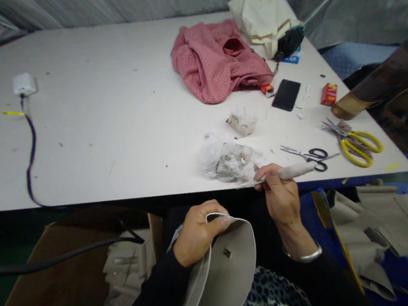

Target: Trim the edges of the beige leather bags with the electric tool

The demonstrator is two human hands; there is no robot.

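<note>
My left hand (197, 230) is closed on the curved edge of a pale grey leather piece (223, 279) that lies on my lap and bears a small metal fitting. My right hand (278, 191) pinches a slim white-handled tool (295, 171), its tip pointing left at the table's front edge. A crumpled clear plastic bag with small parts (229, 162) lies on the white table (112, 134) just above my right hand.
Black-handled scissors (310, 155) and yellow-handled scissors (357, 143) lie at the right front. Further back are a second small bag (242, 122), a black phone (286, 94), a red box (328, 94), pink cloth (217, 59) and a cream bag (263, 16). A cable (30, 149) runs from a white plug. Beige pieces (380, 228) are piled at the right.
</note>
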